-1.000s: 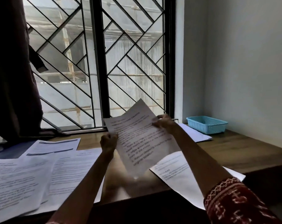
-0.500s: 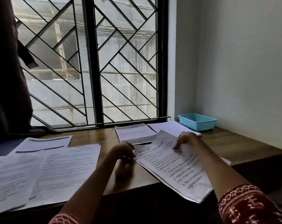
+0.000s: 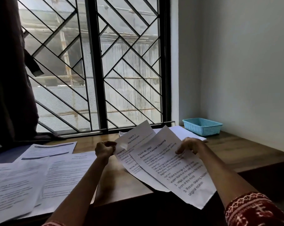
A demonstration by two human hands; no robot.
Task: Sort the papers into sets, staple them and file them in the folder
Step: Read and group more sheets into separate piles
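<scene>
From the head camera, your left hand pinches the left edge of the "Wipe Dining Table" sheet, fingers curled round the paper. Your right hand holds the "Bathroom Counter Cleaning" sheet at its right edge, fingers bent down onto the print. Both sheets are tilted and lifted off the wooden desk, the cleaning sheet overlapping the front of the other, their lower ends hanging past the desk's near edge. Left of your left hand, a spread of printed papers lies flat on the desk, overlapping one another. Behind the held sheets, more white paper lies on the desk by the barred window. A light blue plastic basket sits at the desk's far right corner, against the wall. A dark curtain hangs left of the window.
</scene>
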